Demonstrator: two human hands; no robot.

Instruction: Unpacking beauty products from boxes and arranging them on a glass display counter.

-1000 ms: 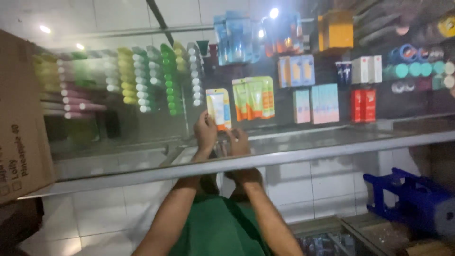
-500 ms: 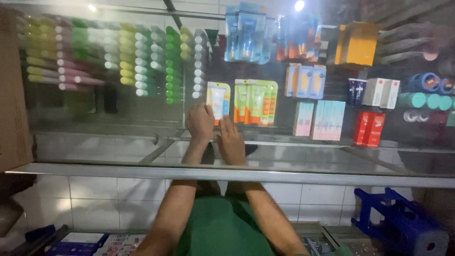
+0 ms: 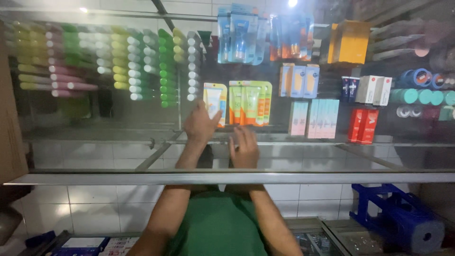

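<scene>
Bare forearms and bare hands (image 3: 222, 137) with no rings or watch; a plain green shirt (image 3: 218, 227).

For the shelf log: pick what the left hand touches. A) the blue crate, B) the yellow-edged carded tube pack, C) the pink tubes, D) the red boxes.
B: the left hand rests against the yellow-edged pack; the right hand lies lower, on the glass shelf.

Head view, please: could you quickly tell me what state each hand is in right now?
Left hand: open, fingers on the yellow-and-white carded pack.
Right hand: open, flat on the glass shelf, holding nothing.
</scene>
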